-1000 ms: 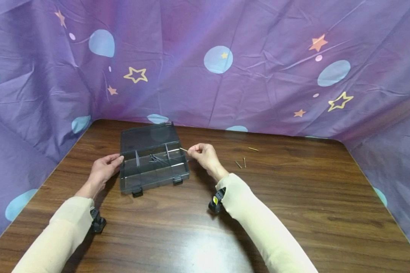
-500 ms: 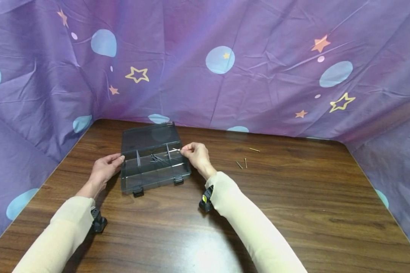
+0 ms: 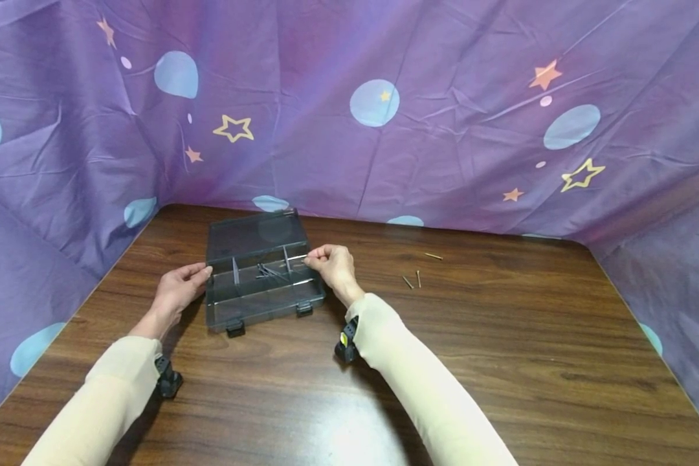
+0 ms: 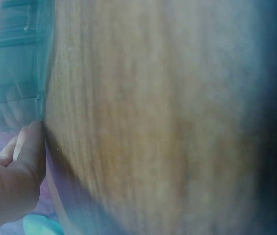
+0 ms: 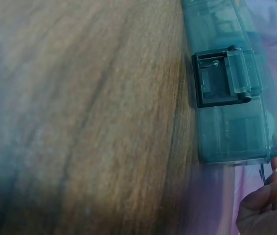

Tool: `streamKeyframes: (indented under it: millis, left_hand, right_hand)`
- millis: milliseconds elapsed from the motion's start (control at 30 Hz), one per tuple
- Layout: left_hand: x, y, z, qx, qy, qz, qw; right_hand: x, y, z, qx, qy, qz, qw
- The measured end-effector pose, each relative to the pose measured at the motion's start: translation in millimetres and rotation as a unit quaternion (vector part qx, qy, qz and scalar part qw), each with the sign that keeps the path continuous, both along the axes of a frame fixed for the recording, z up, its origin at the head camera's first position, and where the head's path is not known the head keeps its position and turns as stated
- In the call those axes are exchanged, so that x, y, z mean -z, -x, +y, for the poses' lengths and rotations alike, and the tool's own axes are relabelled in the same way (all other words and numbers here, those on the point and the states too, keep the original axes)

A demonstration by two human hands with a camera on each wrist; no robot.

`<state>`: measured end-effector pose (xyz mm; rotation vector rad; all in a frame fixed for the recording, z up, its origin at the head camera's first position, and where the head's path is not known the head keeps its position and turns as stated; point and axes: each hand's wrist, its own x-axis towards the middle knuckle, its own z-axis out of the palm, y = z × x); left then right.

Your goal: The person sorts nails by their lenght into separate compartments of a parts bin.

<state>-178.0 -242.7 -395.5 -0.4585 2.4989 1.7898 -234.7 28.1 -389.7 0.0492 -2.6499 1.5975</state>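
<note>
A smoky translucent compartment box [image 3: 265, 314] lies on the table with its lid [image 3: 256, 233] raised back. My left hand [image 3: 179, 290] touches the box's left side; in the left wrist view its fingers [image 4: 31, 147] are fairly straight against the outer wall. My right hand [image 3: 334, 265] is at the right end of the box, thumb and fingertips pinching a small thin screw over the right rear compartment. The screw is mostly hidden by the fingers. Several dark screws [image 3: 270, 272] lie in the middle rear compartment.
To the right on the wooden table lie a gold screw [image 3: 433, 256], a grey screw [image 3: 408, 282] and another thin screw [image 3: 418, 279]. Two latches hang at the box's front, one being the right latch [image 3: 305, 309]. A purple patterned cloth [image 3: 443, 129] stands behind the table.
My right hand has moved left with the screw, from beside the box to over its right rear compartment, and lowered slightly. My left hand stays at the box's left side.
</note>
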Motion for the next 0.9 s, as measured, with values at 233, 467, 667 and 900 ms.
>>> streamKeyframes:
  millis: [233, 467, 667, 900]
  left_hand:
    - [-0.5, -1.2, 0.1, -0.002, -0.004, -0.005, 1.0]
    - [0.0, -0.7, 0.0, 0.002, -0.003, -0.006, 1.0]
    - [-0.4, 0.7, -0.3, 0.005, -0.008, 0.002, 1.0]
    - [0.7, -0.1, -0.6, 0.005, -0.008, 0.003, 0.9999]
  right_hand:
    - [2.0, -1.1, 1.7, -0.002, 0.037, -0.001, 0.999]
    - [8.2, -2.4, 16.3, -0.006, 0.108, 0.004, 0.994]
    - [7.6, -5.1, 43.4, 0.015, 0.138, 0.001, 0.99]
    - [7.3, -8.7, 84.3, 0.058, 0.117, -0.003, 0.991]
